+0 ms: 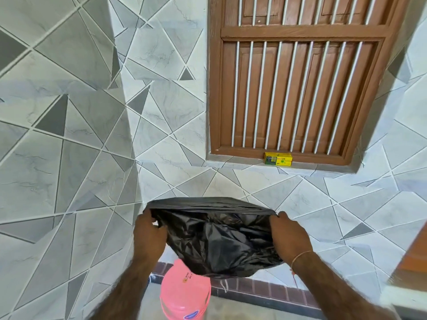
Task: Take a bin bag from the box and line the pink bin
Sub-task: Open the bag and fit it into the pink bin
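A black bin bag (215, 236) hangs in the air in front of me, its mouth pulled wide. My left hand (149, 236) grips the left edge of the mouth and my right hand (290, 236) grips the right edge. Below the bag stands the pink bin (184, 294) on the floor; the bag's lower end overlaps the bin's top, and I cannot tell if they touch. A small yellow box (278, 158) lies on the window sill beyond, above the bag.
A brown wooden window with white bars (298, 77) fills the wall ahead. Grey tiled walls (69, 158) meet in a corner to the left. A brick-patterned skirting (265, 289) runs along the floor. A brown edge (413, 257) juts in at the right.
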A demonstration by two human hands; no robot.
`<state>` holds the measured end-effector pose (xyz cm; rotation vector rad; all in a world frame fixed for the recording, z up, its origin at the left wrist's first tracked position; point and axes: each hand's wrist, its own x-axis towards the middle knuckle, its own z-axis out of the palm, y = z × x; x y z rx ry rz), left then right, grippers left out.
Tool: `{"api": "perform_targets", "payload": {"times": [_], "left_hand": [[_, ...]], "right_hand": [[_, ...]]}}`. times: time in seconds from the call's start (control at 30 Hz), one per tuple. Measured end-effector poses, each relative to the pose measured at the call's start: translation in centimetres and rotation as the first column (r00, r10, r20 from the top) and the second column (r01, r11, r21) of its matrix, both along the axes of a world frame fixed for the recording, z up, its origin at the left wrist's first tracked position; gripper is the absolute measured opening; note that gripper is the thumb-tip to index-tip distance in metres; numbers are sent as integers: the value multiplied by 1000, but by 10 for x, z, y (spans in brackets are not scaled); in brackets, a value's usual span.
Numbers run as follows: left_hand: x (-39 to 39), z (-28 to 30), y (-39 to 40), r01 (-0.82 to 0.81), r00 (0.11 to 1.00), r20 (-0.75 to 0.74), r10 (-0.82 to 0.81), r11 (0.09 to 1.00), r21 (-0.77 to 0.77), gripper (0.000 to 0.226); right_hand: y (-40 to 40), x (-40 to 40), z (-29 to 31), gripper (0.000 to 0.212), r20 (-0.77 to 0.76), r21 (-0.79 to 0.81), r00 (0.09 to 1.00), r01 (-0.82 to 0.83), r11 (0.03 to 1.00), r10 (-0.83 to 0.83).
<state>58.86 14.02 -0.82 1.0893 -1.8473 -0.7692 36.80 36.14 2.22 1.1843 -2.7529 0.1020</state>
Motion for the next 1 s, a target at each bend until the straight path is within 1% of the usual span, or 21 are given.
{"api": "perform_targets", "payload": {"times": [0.07,0.1,0.13,0.17,0.2,0.23,0.3,0.33,0.4,0.47,0.53,0.57,0.6,0.63,0.67,0.7,0.73,0.77,0.8,0.9,1.0], "left_hand": [[-9,-9,-7,180,948,275,-161,983,-44,41],[-11,-10,-11,248,842,512,-171,965,-86,35],[-12,-8,-12,293,688,717,-107,946,-140,28],[-12,-1,-12,295,570,821,-19,938,-183,24],[-13,6,-16,260,524,850,60,939,-227,24],[-14,17,-15,186,542,828,141,941,-281,25],[-21,42,-16,-22,702,680,210,962,-273,26],[-26,55,-16,-103,807,551,212,970,-222,27],[-38,90,-14,-102,958,255,132,986,-129,29],[-43,130,-12,-115,993,-2,118,969,-218,28],[-41,157,-5,-212,964,-230,129,899,-384,28],[-40,157,1,-292,942,-292,168,840,-457,28],[-38,147,8,-309,945,-272,182,770,-558,29],[-37,118,13,-181,979,-42,198,766,-616,32],[-36,70,12,25,942,289,170,824,-566,37],[-31,20,8,183,800,597,59,924,-337,39],[-28,-25,-3,220,690,720,-70,968,-117,40],[-22,-59,-11,212,631,767,-119,977,-23,41],[-20,-78,-16,210,605,785,-134,978,5,41],[-8,-79,1,224,585,787,-195,972,74,35],[-8,-60,12,226,666,712,-222,970,91,45]], "right_hand": [[3,-11,-3,30,35,10,999,36,999,-36],[5,-18,-4,31,55,10,997,59,998,-59],[7,-26,-4,33,76,17,993,84,996,-85],[8,-35,-3,34,96,24,989,113,993,-115],[10,-43,-1,35,117,19,983,138,990,-140],[11,-48,2,35,148,3,976,159,987,-158],[8,-58,7,34,222,-64,961,180,982,-162],[5,-60,12,34,243,-103,957,187,977,-158],[-1,-61,36,34,222,-203,962,203,958,-157],[-3,-59,78,30,135,-411,977,207,888,-166],[-1,-49,120,21,-30,-697,986,97,711,-164],[0,-46,127,18,-112,-811,977,17,584,-183],[2,-42,122,19,-152,-851,969,-28,524,-196],[1,-45,105,21,-154,-789,972,-14,614,-176],[3,-43,72,25,-44,-569,993,63,820,-106],[7,-38,32,30,177,-223,982,109,969,-70],[13,-39,-4,34,372,19,922,106,994,-105],[21,-42,-40,37,442,110,884,113,988,-150],[28,-46,-65,40,491,108,857,118,987,-157],[48,-49,-98,42,404,312,885,106,944,-233],[44,-49,-93,40,422,132,878,185,974,-224]]}}
